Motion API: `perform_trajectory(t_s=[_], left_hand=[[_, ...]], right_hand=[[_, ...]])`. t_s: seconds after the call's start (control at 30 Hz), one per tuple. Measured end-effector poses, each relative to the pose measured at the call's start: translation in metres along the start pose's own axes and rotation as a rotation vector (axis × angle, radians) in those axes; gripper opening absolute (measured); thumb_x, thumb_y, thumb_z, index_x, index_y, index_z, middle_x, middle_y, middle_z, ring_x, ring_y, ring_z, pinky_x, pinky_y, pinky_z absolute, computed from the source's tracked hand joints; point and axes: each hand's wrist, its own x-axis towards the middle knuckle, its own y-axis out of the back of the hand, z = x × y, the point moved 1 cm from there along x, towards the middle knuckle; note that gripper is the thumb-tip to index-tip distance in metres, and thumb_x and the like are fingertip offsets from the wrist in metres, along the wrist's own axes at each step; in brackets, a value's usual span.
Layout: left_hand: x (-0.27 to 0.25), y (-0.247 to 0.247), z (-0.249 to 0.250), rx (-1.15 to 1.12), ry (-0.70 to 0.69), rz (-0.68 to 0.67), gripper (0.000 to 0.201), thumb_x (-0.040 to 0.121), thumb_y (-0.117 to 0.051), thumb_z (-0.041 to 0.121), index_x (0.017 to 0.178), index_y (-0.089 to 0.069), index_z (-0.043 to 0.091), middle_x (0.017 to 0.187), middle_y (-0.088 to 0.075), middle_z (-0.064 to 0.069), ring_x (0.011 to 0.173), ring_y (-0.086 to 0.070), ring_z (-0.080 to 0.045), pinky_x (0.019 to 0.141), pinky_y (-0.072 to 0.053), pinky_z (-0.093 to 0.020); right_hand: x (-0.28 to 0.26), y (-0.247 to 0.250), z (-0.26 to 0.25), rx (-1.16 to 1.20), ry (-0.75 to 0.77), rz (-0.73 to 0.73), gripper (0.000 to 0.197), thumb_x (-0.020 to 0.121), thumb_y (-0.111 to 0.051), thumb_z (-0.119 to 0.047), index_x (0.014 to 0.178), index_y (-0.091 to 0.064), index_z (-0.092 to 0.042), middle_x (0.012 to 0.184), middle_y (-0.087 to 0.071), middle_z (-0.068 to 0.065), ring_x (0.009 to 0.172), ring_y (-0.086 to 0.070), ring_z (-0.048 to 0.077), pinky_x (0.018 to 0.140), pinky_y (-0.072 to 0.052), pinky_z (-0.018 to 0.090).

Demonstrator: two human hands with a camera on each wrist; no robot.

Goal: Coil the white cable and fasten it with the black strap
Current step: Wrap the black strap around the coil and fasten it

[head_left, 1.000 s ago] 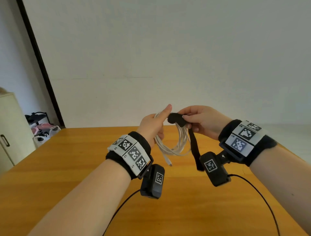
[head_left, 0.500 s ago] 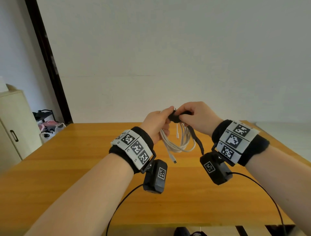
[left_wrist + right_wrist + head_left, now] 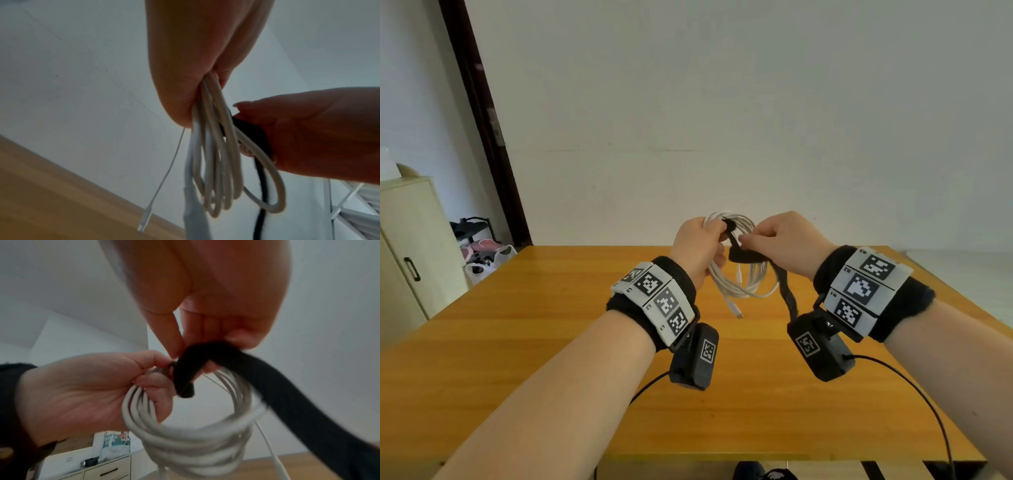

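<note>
Coiling looks done: my left hand (image 3: 700,248) grips the white cable (image 3: 743,284) loops above the surface (image 3: 551,342), right hand (image 3: 787,241) pinches the black strap (image 3: 185,369) at the bundle. Wrapping and fastening left.

Both hands are raised above the table (image 3: 571,329), close together at its centre line. The left hand (image 3: 697,248) sits at 9 o'clock of the cable (image 3: 748,284), with its fingers curled through the coil; the coil hangs below the fist, clear of the table. The right hand (image 3: 787,241) sits at 3 o'clock and pinches the strap (image 3: 743,254), which crosses the coil's top between the two hands. The strap's free end hangs toward 5 o'clock, beside the right wrist. One cable end dangles at 6 o'clock. A cabinet (image 3: 410,246) stands at 9 o'clock, left of the table.
</note>
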Motion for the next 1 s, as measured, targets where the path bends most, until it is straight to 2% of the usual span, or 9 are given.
perform_trajectory(t_s=[0.1, 0.27, 0.37, 0.43, 0.53, 0.63, 0.73, 0.87, 1.0], left_hand=[[0.001, 0.002, -0.001, 0.045, -0.026, -0.003, 0.023, 0.093, -0.041, 0.008, 0.072, -0.048, 0.010, 0.067, -0.047, -0.005, 0.031, -0.032, -0.005, 0.045, -0.029, -0.026], [0.002, 0.005, 0.001, 0.021, -0.010, -0.065, 0.021, 0.094, -0.041, 0.008, 0.075, -0.048, 0.011, 0.068, -0.046, -0.002, 0.037, -0.033, -0.006, 0.044, -0.030, -0.025], [0.001, 0.004, -0.001, 0.068, -0.040, -0.096, 0.024, 0.094, -0.040, 0.008, 0.071, -0.044, 0.013, 0.060, -0.038, 0.001, 0.037, -0.032, -0.006, 0.044, -0.030, -0.024], [0.001, 0.004, -0.001, 0.051, -0.047, -0.112, 0.025, 0.093, -0.039, 0.007, 0.069, -0.041, 0.014, 0.055, -0.034, 0.003, 0.037, -0.030, -0.006, 0.043, -0.028, -0.024], [0.001, 0.004, 0.000, 0.023, -0.040, -0.137, 0.025, 0.093, -0.040, 0.006, 0.069, -0.041, 0.014, 0.048, -0.034, 0.006, 0.037, -0.029, -0.006, 0.042, -0.026, -0.023], [0.000, 0.003, 0.000, 0.039, -0.053, -0.141, 0.026, 0.093, -0.041, 0.006, 0.068, -0.039, 0.014, 0.049, -0.032, 0.003, 0.038, -0.029, -0.008, 0.044, -0.024, -0.025], [0.000, 0.003, 0.000, 0.069, -0.081, -0.129, 0.024, 0.093, -0.041, 0.007, 0.070, -0.041, 0.013, 0.054, -0.032, 0.001, 0.039, -0.030, -0.008, 0.043, -0.025, -0.024], [0.001, 0.002, 0.001, 0.128, -0.111, -0.135, 0.019, 0.092, -0.043, 0.009, 0.074, -0.046, 0.013, 0.057, -0.034, 0.002, 0.043, -0.029, -0.010, 0.044, -0.027, -0.025], [0.001, 0.001, 0.000, 0.166, -0.130, -0.112, 0.012, 0.091, -0.046, 0.011, 0.079, -0.049, 0.011, 0.059, -0.035, 0.000, 0.045, -0.031, -0.012, 0.046, -0.030, -0.026]], right_hand=[[0.000, 0.002, -0.003, -0.010, -0.015, -0.026, 0.020, 0.085, -0.063, -0.032, 0.083, -0.069, -0.013, 0.060, -0.065, -0.003, 0.062, -0.061, 0.013, 0.066, -0.048, 0.025], [0.003, -0.003, -0.009, 0.129, -0.086, 0.010, 0.030, 0.093, -0.050, -0.033, 0.086, -0.067, -0.010, 0.072, -0.068, 0.000, 0.064, -0.061, 0.014, 0.062, -0.047, 0.027], [0.003, -0.010, -0.013, 0.230, -0.166, 0.014, 0.050, 0.095, -0.041, -0.038, 0.101, -0.066, 0.005, 0.088, -0.068, 0.015, 0.071, -0.053, 0.021, 0.062, -0.042, 0.029], [0.004, -0.014, -0.015, 0.280, -0.167, 0.005, 0.045, 0.095, -0.045, -0.034, 0.106, -0.065, 0.004, 0.101, -0.068, 0.021, 0.078, -0.057, 0.023, 0.066, -0.046, 0.030], [0.005, -0.021, -0.014, 0.454, -0.220, -0.015, 0.028, 0.093, -0.053, -0.023, 0.107, -0.066, -0.002, 0.111, -0.067, 0.019, 0.103, -0.063, 0.030, 0.085, -0.052, 0.034], [0.001, -0.023, -0.015, 0.755, -0.339, 0.019, 0.025, 0.089, -0.060, -0.011, 0.108, -0.064, 0.005, 0.110, -0.066, 0.027, 0.102, -0.064, 0.037, 0.096, -0.051, 0.045], [-0.001, -0.022, -0.013, 0.862, -0.348, 0.012, 0.025, 0.087, -0.061, -0.007, 0.108, -0.063, 0.007, 0.099, -0.065, 0.023, 0.090, -0.062, 0.030, 0.092, -0.051, 0.040], [-0.001, -0.027, -0.013, 0.843, -0.358, 0.119, 0.025, 0.084, -0.064, -0.006, 0.105, -0.066, 0.007, 0.105, -0.067, 0.028, 0.086, -0.063, 0.028, 0.089, -0.053, 0.043], [-0.001, -0.027, -0.013, 0.870, -0.373, 0.132, 0.025, 0.084, -0.063, -0.009, 0.107, -0.064, -0.001, 0.075, -0.058, 0.002, 0.064, -0.053, 0.011, 0.060, -0.046, 0.024]])
